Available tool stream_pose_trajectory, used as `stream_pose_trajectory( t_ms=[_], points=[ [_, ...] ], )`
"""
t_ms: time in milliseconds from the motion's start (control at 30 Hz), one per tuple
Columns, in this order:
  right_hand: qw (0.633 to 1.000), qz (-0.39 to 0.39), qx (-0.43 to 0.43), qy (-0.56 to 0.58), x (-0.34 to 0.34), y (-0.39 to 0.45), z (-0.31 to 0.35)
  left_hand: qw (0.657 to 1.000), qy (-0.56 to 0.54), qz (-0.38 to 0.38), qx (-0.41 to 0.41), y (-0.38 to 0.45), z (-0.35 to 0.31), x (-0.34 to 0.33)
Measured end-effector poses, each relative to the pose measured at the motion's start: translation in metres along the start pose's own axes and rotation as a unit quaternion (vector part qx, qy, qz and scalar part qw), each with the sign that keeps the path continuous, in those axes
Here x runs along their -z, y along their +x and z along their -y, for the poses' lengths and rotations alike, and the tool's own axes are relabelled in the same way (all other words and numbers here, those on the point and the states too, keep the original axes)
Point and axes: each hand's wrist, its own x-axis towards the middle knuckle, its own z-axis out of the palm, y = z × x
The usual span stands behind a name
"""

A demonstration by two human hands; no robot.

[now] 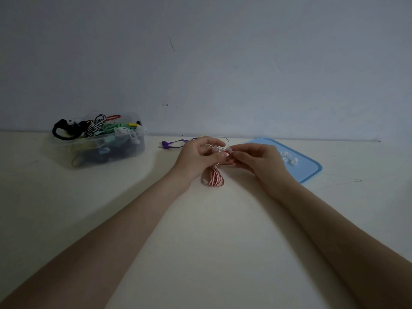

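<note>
The pale desk (200,230) runs back to a grey wall. Toward its far left corner stands a clear plastic box (124,150), heaped with tangled earphones in black, green, striped and other colours. Over by the far right edge lies a flat blue lid (305,168), rim up like a tray.

Between the two, near the far edge at the middle, both hands are working close together. The left hand (196,157) has its fingers curled round the red-and-white earphones (213,177), whose cable hangs from the palm in a looped bundle that reaches the desk just below. The right hand (260,159) pinches one bud at the tip, thumb and fingertips pressed together on the red end (227,151); the other bud (215,150) shows just beside the left fingers. Whether the tip is on or off that bud is too small to tell.

Behind the left hand a purple pair of earphones (166,144) lies along the far edge, apart from the box. On the lid sits a small cluster of white ear tips (287,158).

From where I stand, this looks like ear tips being pulled off and collected. A few are gathered already, one set is in hand, and the full box suggests most of the job is ahead.
</note>
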Motion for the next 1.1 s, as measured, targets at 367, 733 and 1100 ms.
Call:
stream_pose_trajectory(
  t_ms=[367,733,1100],
  points=[
    [0.992,0.0,0.042,-0.119,-0.002,-0.002,0.002,1.0,0.013,0.0,0.006,-0.001,-0.001,0.0],
    [0.988,-0.048,0.039,-0.139,-0.007,0.002,-0.007,1.0,-0.014,-0.005,-0.005,-0.001,-0.002,-0.003],
    [0.989,-0.073,0.031,-0.126,-0.002,0.003,-0.006,1.0,0.015,0.004,-0.004,0.0,-0.001,-0.002]
  ],
)
